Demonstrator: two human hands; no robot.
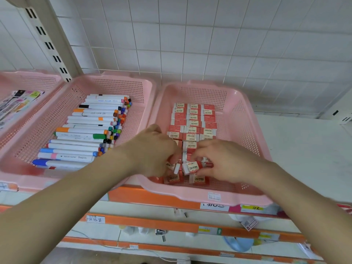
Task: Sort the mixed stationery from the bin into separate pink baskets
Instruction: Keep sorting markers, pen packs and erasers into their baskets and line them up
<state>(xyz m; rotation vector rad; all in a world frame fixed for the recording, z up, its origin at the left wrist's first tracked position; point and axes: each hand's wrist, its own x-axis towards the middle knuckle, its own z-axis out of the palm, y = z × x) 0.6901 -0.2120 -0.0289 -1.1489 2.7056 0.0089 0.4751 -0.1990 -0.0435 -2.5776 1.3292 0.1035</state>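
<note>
The eraser sat at the near end of the right pink basket, just above the loose ones lying on the basket floor. I judged it light, stiff and boxy, with a smooth paper sleeve, best taken across its short ends. My right hand pinched it between curled fingers and thumb. My left hand, palm down, gripped a second eraser. Both forearms reached forward over the shelf edge.
</note>
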